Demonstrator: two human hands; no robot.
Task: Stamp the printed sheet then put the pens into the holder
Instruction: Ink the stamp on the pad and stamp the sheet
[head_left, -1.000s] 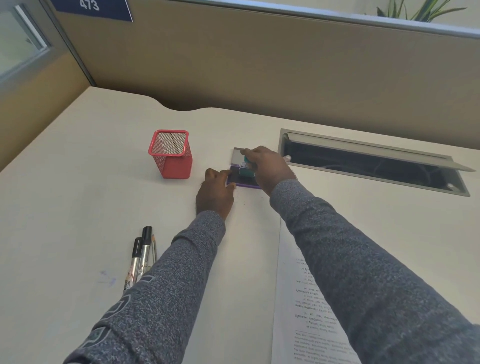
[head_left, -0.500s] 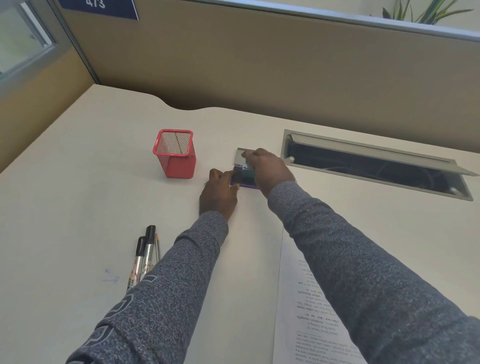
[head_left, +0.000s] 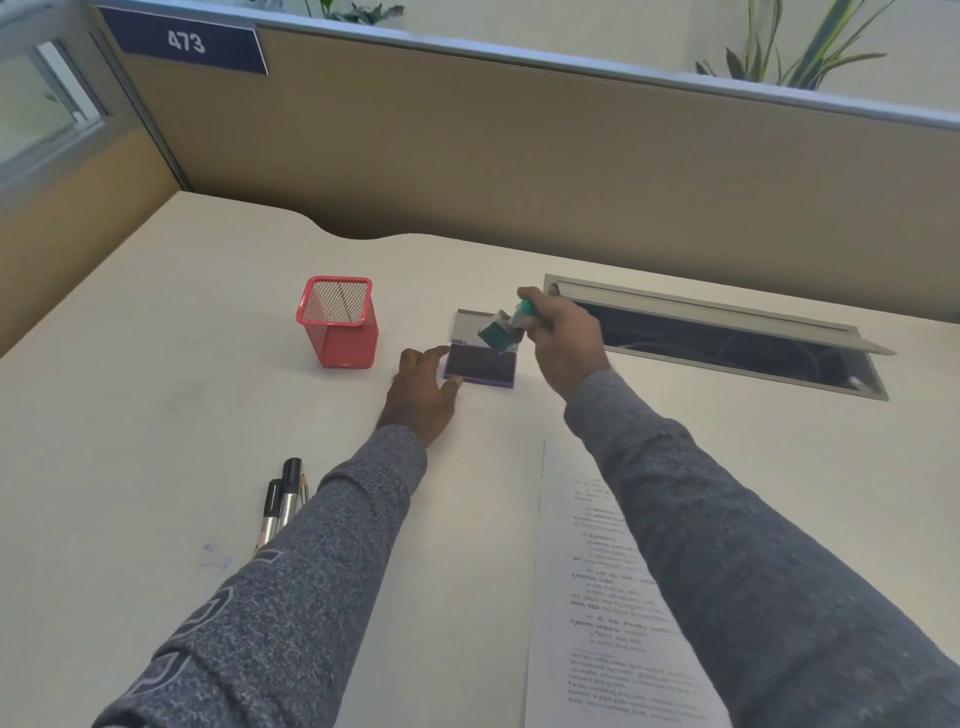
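Teal plastic stamp (head_left: 500, 333) pinched by its handle in the right hand (head_left: 563, 345), fingers closed round it, tilted above the far edge of the open purple ink pad (head_left: 480, 368), clear of the pad. Likely light, rigid, a little slick; best taken by the handle, well away from the inked face, which smears whatever it brushes. Left hand (head_left: 422, 391) flat on the desk (head_left: 156, 415), fingers spread and gripping nothing, fingertips against the pad's left edge, apparently steadying it. Printed sheet (head_left: 587, 587) lying near and right, partly under the right sleeve; thin, limp, prone to sliding on the smooth top, so probably worth pinning flat before pressing down. Pens (head_left: 280, 506) in a small cluster near and left, just beside the left sleeve: slim, stiff, apt to roll, easiest picked up mid-barrel. Red mesh holder (head_left: 337, 322) upright, left of the pad, light enough to tip if bumped at the rim; contents not clear through the mesh. Open cable tray (head_left: 717, 343) far right, just beyond the right hand, a gap for anything dropped. Sleeve across the sheet in the way of stamping.
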